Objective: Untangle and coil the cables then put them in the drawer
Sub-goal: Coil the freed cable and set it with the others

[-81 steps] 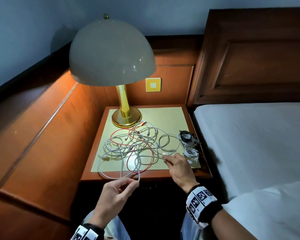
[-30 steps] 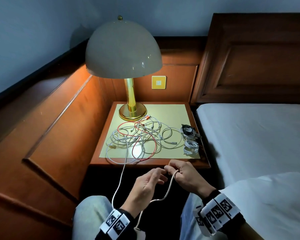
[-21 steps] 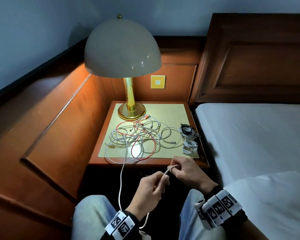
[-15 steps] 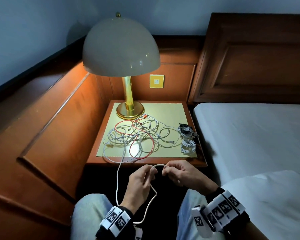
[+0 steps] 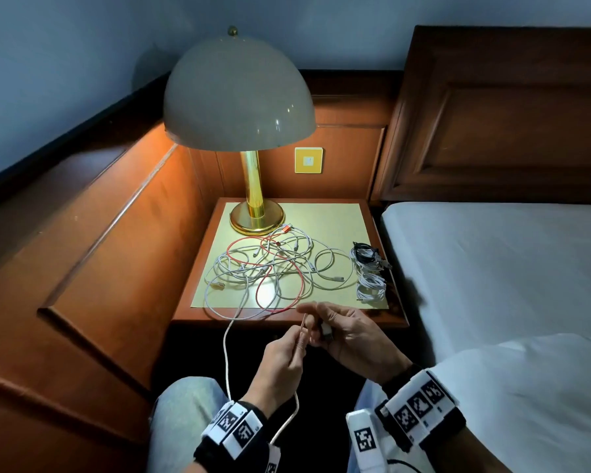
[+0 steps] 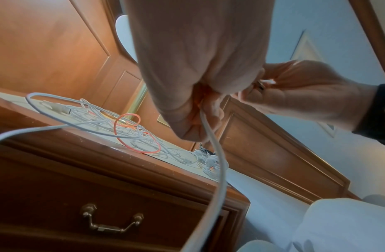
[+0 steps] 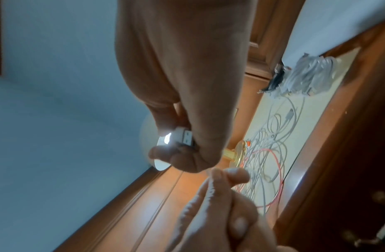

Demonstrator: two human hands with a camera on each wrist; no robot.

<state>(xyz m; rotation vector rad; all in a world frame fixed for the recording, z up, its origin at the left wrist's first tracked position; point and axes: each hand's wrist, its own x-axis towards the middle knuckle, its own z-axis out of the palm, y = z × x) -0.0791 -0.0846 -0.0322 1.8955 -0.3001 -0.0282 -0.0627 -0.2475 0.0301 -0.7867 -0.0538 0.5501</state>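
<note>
White cable (image 5: 226, 353) pinched by left hand (image 5: 280, 363) and right hand (image 5: 348, 339).

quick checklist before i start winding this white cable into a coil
1. Plug end held: ok. The right hand pinches the white plug.
2. Cable gripped near the plug: ok. The left hand holds the white cable.
3. Cable free of the tangle: not ok. It runs back over the nightstand edge into the cable pile.
4. Slack free: cannot tell. A loop hangs below the left wrist.
5. Room for the finished coil: ok. Finished coils sit at the right edge.
6. Drawer open: not ok, shut.
</note>
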